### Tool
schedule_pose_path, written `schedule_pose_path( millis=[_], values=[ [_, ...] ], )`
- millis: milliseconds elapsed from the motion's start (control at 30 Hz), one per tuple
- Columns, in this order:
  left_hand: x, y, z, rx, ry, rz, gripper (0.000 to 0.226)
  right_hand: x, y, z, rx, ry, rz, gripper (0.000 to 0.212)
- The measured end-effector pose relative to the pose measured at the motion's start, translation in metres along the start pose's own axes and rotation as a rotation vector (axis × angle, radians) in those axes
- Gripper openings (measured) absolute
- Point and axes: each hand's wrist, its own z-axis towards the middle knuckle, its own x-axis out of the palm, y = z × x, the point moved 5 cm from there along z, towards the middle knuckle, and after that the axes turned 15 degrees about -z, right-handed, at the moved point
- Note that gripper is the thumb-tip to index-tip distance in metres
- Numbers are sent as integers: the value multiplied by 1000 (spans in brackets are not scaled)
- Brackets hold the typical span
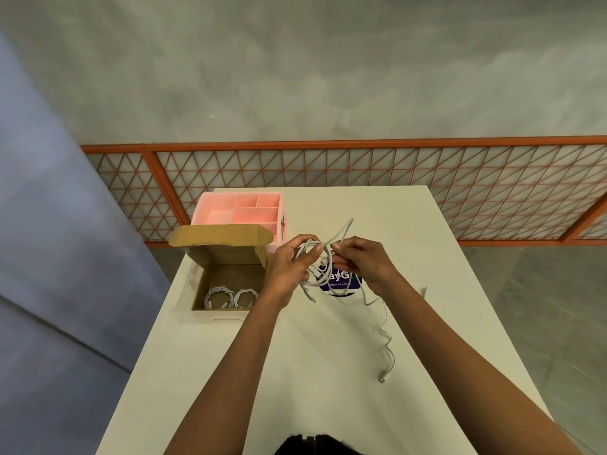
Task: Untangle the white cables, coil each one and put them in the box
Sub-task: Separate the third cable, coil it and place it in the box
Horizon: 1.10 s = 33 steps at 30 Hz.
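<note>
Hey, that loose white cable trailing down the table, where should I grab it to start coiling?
Probably at its plug end, pinched from above. That tip of the loose cable lies free and flat on the table, nearest you, while its far end runs up under the right hand towards the tangle.

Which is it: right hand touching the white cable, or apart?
Touching. Head view shows the right hand pinching a strand of the white cable, next to the loops held by the left hand.
</note>
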Motion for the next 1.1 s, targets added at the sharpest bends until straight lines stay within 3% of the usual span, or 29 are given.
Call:
schedule_pose_path(
  millis=[400,533,700,800,867,933,1000,1100],
  values=[
    [-6,6,5,39,-90,49,5,23,-13,-9,195,347,88,22],
    [-5,5,7,41,-95,42,5,25,-9,-10,127,349,-7,5],
    [-5,0,11,79,-114,118,6,18,8,-10,35,295,-239,22],
    [-6,0,9,102,-134,154,10,13,19,-11,77,248,-415,31],
    [-9,0,9,129,-152,171,12,13,20,-13,163,353,-490,32],
    [-12,-1,10,170,-168,184,10,18,19,-19,212,525,-422,21],
    [-15,-3,11,194,-172,199,9,21,19,-24,228,585,-330,16],
    [-16,-3,10,200,-150,207,10,21,21,-27,185,617,-372,32]
  ],
)
